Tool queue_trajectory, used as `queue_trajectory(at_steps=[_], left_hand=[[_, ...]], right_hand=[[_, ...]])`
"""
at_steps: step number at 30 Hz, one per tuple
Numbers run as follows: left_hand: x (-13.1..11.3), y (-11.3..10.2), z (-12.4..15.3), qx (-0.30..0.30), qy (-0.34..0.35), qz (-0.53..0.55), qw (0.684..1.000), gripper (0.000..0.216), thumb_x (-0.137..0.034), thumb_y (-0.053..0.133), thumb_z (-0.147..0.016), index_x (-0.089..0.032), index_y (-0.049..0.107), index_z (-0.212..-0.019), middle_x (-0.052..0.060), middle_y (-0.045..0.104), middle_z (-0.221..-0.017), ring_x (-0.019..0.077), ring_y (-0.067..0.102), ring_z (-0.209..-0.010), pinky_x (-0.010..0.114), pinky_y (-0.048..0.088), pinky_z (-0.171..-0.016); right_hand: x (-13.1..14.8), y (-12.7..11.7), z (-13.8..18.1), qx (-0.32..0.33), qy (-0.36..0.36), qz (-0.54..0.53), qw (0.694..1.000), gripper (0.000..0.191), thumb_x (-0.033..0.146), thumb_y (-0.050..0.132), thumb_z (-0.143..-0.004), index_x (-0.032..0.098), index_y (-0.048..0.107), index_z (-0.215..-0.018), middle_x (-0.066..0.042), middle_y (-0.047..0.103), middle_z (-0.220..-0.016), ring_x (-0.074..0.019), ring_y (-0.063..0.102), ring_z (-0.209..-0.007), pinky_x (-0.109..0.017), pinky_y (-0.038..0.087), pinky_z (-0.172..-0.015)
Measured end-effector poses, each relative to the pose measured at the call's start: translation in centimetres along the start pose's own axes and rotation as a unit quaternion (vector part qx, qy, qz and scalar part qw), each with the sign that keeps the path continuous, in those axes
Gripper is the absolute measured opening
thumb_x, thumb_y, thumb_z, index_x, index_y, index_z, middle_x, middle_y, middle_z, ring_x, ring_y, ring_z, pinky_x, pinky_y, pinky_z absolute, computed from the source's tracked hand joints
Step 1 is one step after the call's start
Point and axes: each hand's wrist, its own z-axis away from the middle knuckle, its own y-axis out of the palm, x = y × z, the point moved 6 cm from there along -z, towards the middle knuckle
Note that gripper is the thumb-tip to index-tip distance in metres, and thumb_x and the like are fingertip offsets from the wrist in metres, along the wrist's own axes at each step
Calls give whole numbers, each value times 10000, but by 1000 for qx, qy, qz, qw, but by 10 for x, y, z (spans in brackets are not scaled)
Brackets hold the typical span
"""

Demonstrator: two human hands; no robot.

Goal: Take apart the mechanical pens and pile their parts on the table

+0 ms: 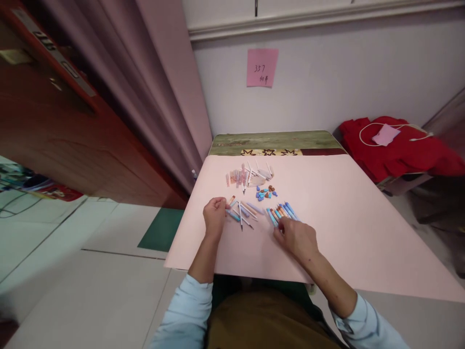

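A row of pens (pixel 282 211) in blue, turquoise, brown and orange lies side by side on the table (pixel 348 223), slanted alike, near ends partly hidden. Left of it, pastel pen barrels (pixel 255 208) and slim white refills (pixel 240 213), some dark-tipped, lie loose at differing angles.

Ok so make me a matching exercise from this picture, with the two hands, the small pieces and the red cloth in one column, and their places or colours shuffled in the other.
Column one
1. left hand
2. right hand
3. small pieces
4. red cloth

Column two
A. beyond the right edge of the table
B. blue and brown, in a loose cluster
C. just left of the nearer white sticks
D. at the near end of the row of pens

Right pairs: 1-C, 2-D, 3-B, 4-A.
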Motion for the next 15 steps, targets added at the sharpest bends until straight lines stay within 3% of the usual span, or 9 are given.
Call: queue_trajectory(at_steps=[3,4,6,8,10,13,15], left_hand=[[1,-22,-8,-78,21,37,996,254,-379,633,-752,-149,635,-861,-4,631,-623,76,442,-452,212,372,-478],[0,-28,-9,-100,27,40,994,255,-376,630,-757,-147,637,-868,-9,620,-620,74,434,-453,209,362,-474],[-5,-31,-6,-103,35,47,993,257,-370,631,-762,-148,654,-890,-12,610,-636,68,427,-462,204,345,-471],[-12,-16,2,-34,33,62,997,269,-373,651,-759,-153,683,-910,-3,623,-683,65,440,-486,202,343,-481],[-18,12,16,91,5,85,992,300,-385,685,-746,-153,714,-933,25,662,-760,70,476,-528,208,358,-504],[-21,54,41,248,-62,150,955,390,-404,728,-726,-147,724,-1019,69,705,-826,111,565,-632,221,387,-544],[-20,68,50,266,-103,203,937,397,-403,742,-724,-141,725,-1021,90,721,-875,123,602,-685,235,428,-613]], right_hand=[[-5,0,-10,-25,3,-178,984,152,330,486,-871,215,570,-816,-45,686,-703,-226,653,-696,-312,402,-626],[-4,4,-13,-13,0,-269,963,146,332,483,-874,216,550,-816,-32,678,-686,-206,644,-676,-308,414,-638],[3,18,-19,35,0,-459,888,159,370,504,-868,216,529,-843,-15,669,-687,-174,623,-643,-300,439,-648],[13,31,-24,73,14,-598,798,228,424,575,-828,211,537,-903,-6,659,-708,-156,602,-630,-292,450,-639],[27,37,-26,104,17,-676,730,316,456,660,-774,201,570,-938,1,645,-726,-134,576,-622,-278,445,-629],[45,41,-27,178,9,-734,655,352,464,748,-717,179,630,-886,12,613,-713,-94,523,-585,-248,418,-598],[51,43,-26,234,17,-755,612,354,466,766,-712,166,659,-866,26,571,-682,-73,489,-559,-222,385,-556]])
